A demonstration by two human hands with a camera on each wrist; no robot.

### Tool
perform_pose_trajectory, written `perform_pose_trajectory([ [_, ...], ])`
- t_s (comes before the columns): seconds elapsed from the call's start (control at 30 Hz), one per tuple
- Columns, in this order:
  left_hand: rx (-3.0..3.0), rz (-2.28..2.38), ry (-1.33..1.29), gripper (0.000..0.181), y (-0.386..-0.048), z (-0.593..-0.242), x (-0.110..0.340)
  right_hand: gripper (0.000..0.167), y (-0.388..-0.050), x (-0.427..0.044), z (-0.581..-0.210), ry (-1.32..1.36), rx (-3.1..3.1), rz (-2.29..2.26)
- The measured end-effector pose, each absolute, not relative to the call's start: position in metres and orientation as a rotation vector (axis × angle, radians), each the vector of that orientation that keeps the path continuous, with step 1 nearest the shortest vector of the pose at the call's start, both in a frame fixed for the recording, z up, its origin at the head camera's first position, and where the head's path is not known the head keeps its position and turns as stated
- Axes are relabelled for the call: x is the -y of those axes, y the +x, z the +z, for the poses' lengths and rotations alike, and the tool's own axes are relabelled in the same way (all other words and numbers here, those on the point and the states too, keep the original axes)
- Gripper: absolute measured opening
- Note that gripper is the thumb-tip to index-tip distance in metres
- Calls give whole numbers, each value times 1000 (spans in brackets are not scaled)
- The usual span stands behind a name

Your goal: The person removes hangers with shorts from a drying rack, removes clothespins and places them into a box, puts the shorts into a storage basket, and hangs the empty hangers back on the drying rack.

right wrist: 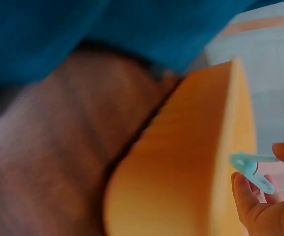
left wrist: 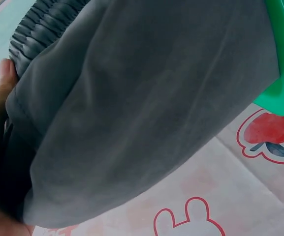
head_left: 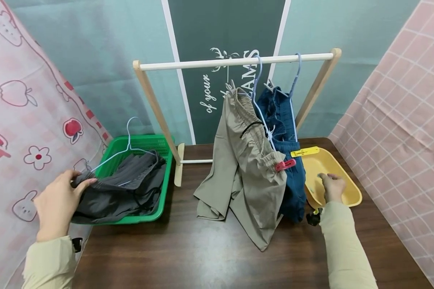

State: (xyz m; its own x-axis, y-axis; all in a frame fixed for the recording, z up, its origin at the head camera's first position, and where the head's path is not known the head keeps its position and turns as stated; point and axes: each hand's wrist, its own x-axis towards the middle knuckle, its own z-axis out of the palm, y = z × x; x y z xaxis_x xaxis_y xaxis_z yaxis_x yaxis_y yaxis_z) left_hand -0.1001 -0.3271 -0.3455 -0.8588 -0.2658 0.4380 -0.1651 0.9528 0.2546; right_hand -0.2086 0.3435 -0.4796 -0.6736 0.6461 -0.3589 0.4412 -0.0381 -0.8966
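Note:
At the left, my left hand grips the waistband corner of dark grey trousers, thumb on top. A white-blue hanger reaches into that waistband, its hook sticking up. Most of the trousers lie in a green basket; in the left wrist view their cloth fills the middle. Over a yellow basket, my right hand pinches a mint-green clothespin between thumb and fingers. The clothespin is best seen in the right wrist view.
A rack with a white rod stands mid-table. Beige trousers with a red clothespin and blue jeans with a yellow clothespin hang from it. A small black object lies beside the yellow basket.

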Motion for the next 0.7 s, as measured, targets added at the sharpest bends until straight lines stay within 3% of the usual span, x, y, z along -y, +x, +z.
perform_pose_trajectory([
  [0.07,2630,-284,267,37,-101,-345,327,23,-206,-346,-490,-1182,2180,1693],
  [0.27,2622,-228,145,36,-104,-347,327,53,-199,-348,-507,-1160,2413,1511],
  [0.7,2566,-172,62,17,-111,-355,323,47,-194,-349,-509,-1029,2785,1235],
])
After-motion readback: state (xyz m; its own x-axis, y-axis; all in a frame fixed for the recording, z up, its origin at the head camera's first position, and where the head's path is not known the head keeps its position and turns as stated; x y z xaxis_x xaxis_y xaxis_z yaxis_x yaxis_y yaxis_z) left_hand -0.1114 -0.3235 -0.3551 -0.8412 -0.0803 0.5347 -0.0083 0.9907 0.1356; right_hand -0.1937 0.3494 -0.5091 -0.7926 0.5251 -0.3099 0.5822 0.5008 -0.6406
